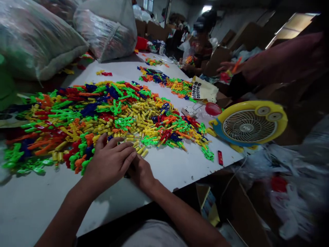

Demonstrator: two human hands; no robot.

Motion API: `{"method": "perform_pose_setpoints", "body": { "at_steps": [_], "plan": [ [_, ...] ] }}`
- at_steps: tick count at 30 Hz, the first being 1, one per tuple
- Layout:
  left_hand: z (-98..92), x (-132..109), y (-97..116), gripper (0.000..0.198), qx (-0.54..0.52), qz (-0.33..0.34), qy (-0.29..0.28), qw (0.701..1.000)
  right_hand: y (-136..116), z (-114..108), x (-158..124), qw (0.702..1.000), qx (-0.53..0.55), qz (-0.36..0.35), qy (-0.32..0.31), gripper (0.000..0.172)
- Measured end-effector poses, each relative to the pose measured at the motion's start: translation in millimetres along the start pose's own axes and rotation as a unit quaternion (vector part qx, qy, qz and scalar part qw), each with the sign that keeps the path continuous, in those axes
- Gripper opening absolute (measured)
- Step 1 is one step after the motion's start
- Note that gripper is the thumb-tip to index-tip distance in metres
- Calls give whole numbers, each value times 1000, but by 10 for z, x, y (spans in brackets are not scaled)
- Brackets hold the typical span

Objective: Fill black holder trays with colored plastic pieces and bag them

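A wide heap of small plastic toy pieces (102, 116), yellow, green, red, orange and blue, covers the white table (169, 168). My left hand (109, 161) lies palm down at the heap's near edge, fingers stretched together over the yellow pieces (140, 149). My right hand (141, 171) sits just under and beside it, mostly covered by the left fingers; its own fingers are hidden, so what they hold does not show.
A yellow and blue desk fan (249, 125) stands at the table's right edge, a red lighter (220, 157) near it. Big filled plastic sacks (105, 31) lie at the back left. Another person (203, 44) sits at the far end; a third person's hand (227, 67) reaches in from the right. Cardboard boxes (231, 206) stand below the table.
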State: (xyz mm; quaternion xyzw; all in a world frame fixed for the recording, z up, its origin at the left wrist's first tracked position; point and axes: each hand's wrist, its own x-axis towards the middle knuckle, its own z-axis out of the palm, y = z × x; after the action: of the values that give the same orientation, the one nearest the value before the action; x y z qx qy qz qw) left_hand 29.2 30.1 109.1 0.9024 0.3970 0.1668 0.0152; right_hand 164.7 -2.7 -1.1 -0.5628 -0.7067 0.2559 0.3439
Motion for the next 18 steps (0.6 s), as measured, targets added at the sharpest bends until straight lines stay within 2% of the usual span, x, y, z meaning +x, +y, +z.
{"method": "perform_pose_setpoints", "body": {
  "at_steps": [3, 6, 9, 12, 14, 18],
  "plan": [
    [-17, 3, 18, 30, 8, -7, -2, 1000, 14, -98, 64, 999, 23, -20, -45, 28],
    [-27, -11, 40, 29, 13, -13, 8, 1000, 84, -390, 135, 998, -3, -39, -57, 21],
    [-22, -24, 48, 29, 6, -17, 27, 999, 214, -787, 252, 990, -142, 3, 15, 19],
    [-10, -23, 39, 28, -7, -19, 41, 999, 323, -1050, 409, 940, -339, 38, 26, 23],
    [-4, -20, 29, 28, -7, -18, 40, 999, 350, -1091, 505, 911, -410, 36, 5, 24],
    [-10, -20, 29, 29, -1, -18, 38, 999, 330, -1026, 597, 889, -457, 35, -9, 25]
  ]
}}
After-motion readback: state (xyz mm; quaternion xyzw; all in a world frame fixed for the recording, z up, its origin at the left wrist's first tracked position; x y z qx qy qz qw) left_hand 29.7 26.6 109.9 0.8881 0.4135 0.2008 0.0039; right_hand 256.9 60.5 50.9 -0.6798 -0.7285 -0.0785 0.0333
